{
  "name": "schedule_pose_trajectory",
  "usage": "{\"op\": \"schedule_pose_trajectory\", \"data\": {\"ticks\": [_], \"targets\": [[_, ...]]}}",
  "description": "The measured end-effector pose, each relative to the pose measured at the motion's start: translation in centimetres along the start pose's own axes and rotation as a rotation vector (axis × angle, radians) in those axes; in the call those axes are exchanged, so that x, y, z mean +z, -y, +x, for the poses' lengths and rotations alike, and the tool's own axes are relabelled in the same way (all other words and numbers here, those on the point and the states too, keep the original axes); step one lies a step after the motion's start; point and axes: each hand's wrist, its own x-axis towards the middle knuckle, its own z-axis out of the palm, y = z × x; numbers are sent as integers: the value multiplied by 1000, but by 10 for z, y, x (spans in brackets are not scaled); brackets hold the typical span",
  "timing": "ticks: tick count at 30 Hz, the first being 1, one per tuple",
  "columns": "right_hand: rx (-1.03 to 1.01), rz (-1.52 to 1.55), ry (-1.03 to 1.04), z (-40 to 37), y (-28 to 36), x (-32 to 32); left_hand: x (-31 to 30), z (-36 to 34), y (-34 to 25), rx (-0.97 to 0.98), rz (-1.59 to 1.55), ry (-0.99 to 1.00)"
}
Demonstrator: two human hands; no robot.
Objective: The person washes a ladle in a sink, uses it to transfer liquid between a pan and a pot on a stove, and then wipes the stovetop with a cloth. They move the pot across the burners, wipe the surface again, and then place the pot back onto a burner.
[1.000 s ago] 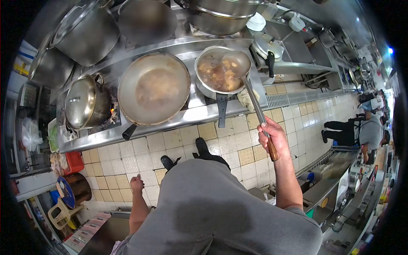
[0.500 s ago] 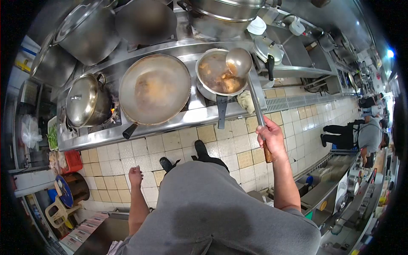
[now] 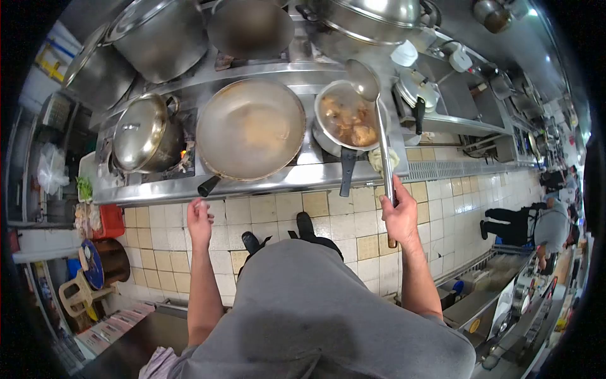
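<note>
My right hand is wrapped round the wooden-ended handle of a long metal ladle. The ladle's bowl hangs over the far rim of a pot holding brown liquid and chunks of food. A black handle on that pot points toward me. My left hand holds nothing, its fingers loosely bent and partly apart. It is just below the black handle of a wide frying pan, without a visible grip on it. The pan has a thin brownish film at its middle.
Left of the pan, a lidded pot sits with a flame beside it. Large stockpots line the back. A pressure cooker stands at right. A red basket is low at left. Another person stands far right.
The ladle's bowl has risen from inside the pot to over its far rim. My left hand has moved forward, closer to the pan's handle. The whole view has shifted slightly.
</note>
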Motion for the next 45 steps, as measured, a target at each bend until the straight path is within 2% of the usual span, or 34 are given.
{"op": "schedule_pose_trajectory", "data": {"ticks": [1, 3, 5, 6, 7, 8, 9, 10, 11, 12, 13, 15, 16, 18, 19, 21, 22, 24, 37, 41, 45], "targets": [[24, 97, 38, 1, 4, 9, 4, 1, -14, 78, -6, -1], [67, 179, 144, -1, 31, 26, 15, 9, -38, 80, 15, -30], [19, 313, 262, 0, 37, 49, 24, 23, -57, 109, 254, -56], [31, 317, 321, 3, 34, 64, 29, 28, -63, 103, 257, -71], [-71, 270, 310, 10, 26, 85, 34, 33, -69, 160, 424, -97], [-88, 215, 331, 16, 23, 100, 39, 37, -75, 216, 593, -121], [-104, 161, 351, 21, 31, 113, 44, 38, -84, 212, 596, -130], [-106, 162, 360, 25, 38, 125, 47, 36, -95, 100, 664, -128], [-228, 103, 316, 29, 43, 136, 48, 37, -100, -12, 730, -124], [-348, 45, 271, 34, 47, 144, 46, 43, -88, 32, 703, -149], [-350, 45, 275, 38, 49, 151, 43, 51, -72, 29, 704, -152], [-229, -12, 303, 44, 50, 161, 35, 58, -58, -123, 479, -3], [-262, -21, 286, 46, 48, 164, 32, 58, -59, -126, 478, -8], [-260, -33, 301, 49, 48, 163, 24, 55, -68, -782, -251, 257], [-254, -46, 311, 49, 48, 162, 23, 50, -78, -784, -253, 256], [-236, -72, 336, 48, 49, 160, 25, 45, -95, -1010, -686, 275], [-212, -97, 352, 47, 48, 156, 25, 49, -91, -1011, -684, 287], [-218, -134, 327, 45, 42, 155, 20, 58, -76, -1083, -925, 407], [-203, -137, 298, 34, 37, 139, 32, 31, -52, -1002, -1002, 487], [-162, -89, 308, 38, 38, 135, 36, 25, -43, -997, -987, 476], [-202, -57, 300, 46, 22, 138, 39, 16, -41, -923, -928, 446]]}}
